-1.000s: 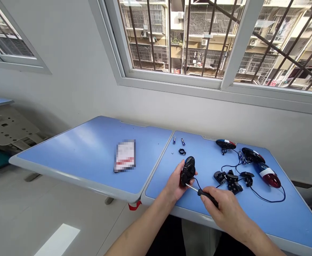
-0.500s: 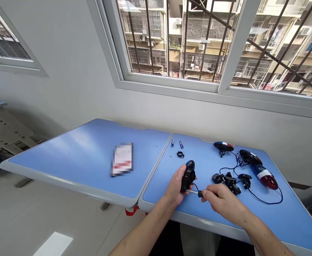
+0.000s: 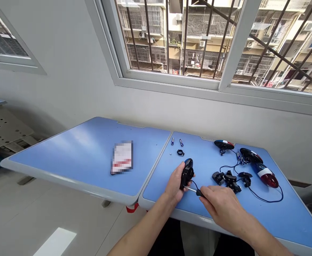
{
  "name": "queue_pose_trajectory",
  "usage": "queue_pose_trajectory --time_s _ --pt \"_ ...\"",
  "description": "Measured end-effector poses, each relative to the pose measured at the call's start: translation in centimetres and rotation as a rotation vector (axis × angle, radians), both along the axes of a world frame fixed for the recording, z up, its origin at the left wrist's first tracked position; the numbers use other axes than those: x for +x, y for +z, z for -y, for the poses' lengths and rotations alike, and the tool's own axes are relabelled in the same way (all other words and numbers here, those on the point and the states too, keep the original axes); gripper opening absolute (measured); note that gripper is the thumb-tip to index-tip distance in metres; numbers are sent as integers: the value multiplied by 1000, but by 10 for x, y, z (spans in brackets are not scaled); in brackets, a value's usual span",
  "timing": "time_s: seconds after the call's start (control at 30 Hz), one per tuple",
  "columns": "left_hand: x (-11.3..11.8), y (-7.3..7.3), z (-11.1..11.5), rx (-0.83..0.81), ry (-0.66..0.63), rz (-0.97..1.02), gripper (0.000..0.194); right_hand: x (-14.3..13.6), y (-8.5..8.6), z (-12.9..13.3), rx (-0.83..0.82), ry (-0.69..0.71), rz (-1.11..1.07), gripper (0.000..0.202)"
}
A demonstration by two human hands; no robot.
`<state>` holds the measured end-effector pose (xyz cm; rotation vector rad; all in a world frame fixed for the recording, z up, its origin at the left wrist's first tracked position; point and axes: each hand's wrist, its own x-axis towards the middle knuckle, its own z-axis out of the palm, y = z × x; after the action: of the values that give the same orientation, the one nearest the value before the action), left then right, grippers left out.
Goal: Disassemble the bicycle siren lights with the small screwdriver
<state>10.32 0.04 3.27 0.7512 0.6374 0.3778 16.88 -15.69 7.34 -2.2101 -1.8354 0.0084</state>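
Observation:
My left hand (image 3: 174,183) is wrapped round a black oval device (image 3: 187,174) with a blue top, held tilted above the right part of the blue table. In my right hand (image 3: 220,202) is the black handle of a screwdriver (image 3: 191,189); its metal shaft reaches left to the lower end of the device. A thin black cable curves out between the device and the handle. Beyond the device lie a black ring clamp (image 3: 180,152) and two small batteries, one at the left (image 3: 172,141) and one at the right (image 3: 181,142).
Right of my hands lie black clamps (image 3: 229,180), a red, white and blue lamp (image 3: 266,176) with a cable, and two similar devices (image 3: 224,144) (image 3: 251,155). A blurred booklet (image 3: 122,157) is on the left table (image 3: 86,156). A barred window is behind.
My right hand has turned on the screwdriver, its back now facing up more. The shaft slopes more steeply. My left hand and the device have shifted slightly left and up in view.

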Motion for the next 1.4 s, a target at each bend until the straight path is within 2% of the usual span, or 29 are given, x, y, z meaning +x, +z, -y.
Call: queue_pose_trajectory --time_s 0.1,0.17,0.33,0.43,0.53,0.7,0.83,0.97,1.1,1.4 --pt "0 2 1 -8 6 -8 34 -2 -2 0 68 16 57 26" --pt "-1 2 3 0 -8 0 36 -3 -1 -2 77 -29 -85 28" --pt "-2 1 8 44 -16 23 40 2 1 -5 10 -199 -617 36" --pt "-2 0 9 61 -8 29 40 4 -2 -7 -41 -241 -703 45" --pt "-2 -1 8 72 -23 37 40 4 -5 -7 -48 -202 -588 44" --pt "-2 -1 7 103 -2 36 38 1 -13 -5 7 -105 -213 42" --pt "-2 -1 5 63 17 15 36 1 -22 -5 135 -12 73 39" --pt "-1 -2 2 6 4 -7 38 2 -22 -5 257 44 275 34" --pt "-3 -1 -2 -50 -34 -15 37 3 -16 -5 262 39 295 29" --pt "-9 12 -3 -234 -171 39 31 3 -16 -4 255 -37 82 30"
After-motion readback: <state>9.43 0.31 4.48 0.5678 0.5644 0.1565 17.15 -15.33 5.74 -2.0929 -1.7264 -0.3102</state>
